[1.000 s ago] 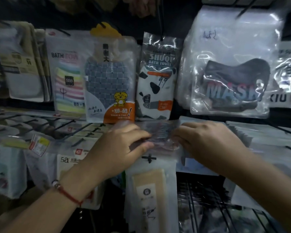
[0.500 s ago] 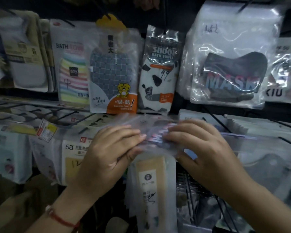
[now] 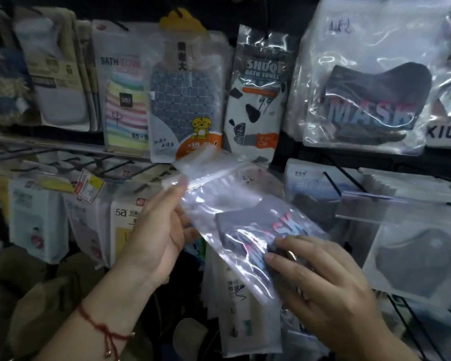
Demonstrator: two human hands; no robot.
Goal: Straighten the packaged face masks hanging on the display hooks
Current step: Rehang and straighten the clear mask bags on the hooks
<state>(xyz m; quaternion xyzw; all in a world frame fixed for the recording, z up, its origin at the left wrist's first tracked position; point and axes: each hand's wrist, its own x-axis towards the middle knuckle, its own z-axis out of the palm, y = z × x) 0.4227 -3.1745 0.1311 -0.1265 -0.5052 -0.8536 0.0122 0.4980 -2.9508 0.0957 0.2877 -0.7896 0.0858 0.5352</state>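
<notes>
A clear plastic packet with a grey face mask (image 3: 248,220) printed MASK lies tilted between my hands, off any hook, its top flap pointing up-left. My left hand (image 3: 162,230) holds the packet's upper left edge, thumb on top and fingers behind. My right hand (image 3: 320,280) grips its lower right end, fingertips on the mask print. More mask packets hang on hooks: a large one with a dark mask (image 3: 370,100) at upper right and a row of them (image 3: 414,243) at right.
Bath towel packets (image 3: 182,100) hang along the upper row. Black wire hooks (image 3: 333,175) stick out toward me at mid right and left. Boxed goods (image 3: 37,217) hang lower left, and narrow packets (image 3: 242,303) hang under my hands.
The packet was bunched between both hands on the hook row; now it is drawn out toward me and spread open, my left hand higher and my right hand lower right.
</notes>
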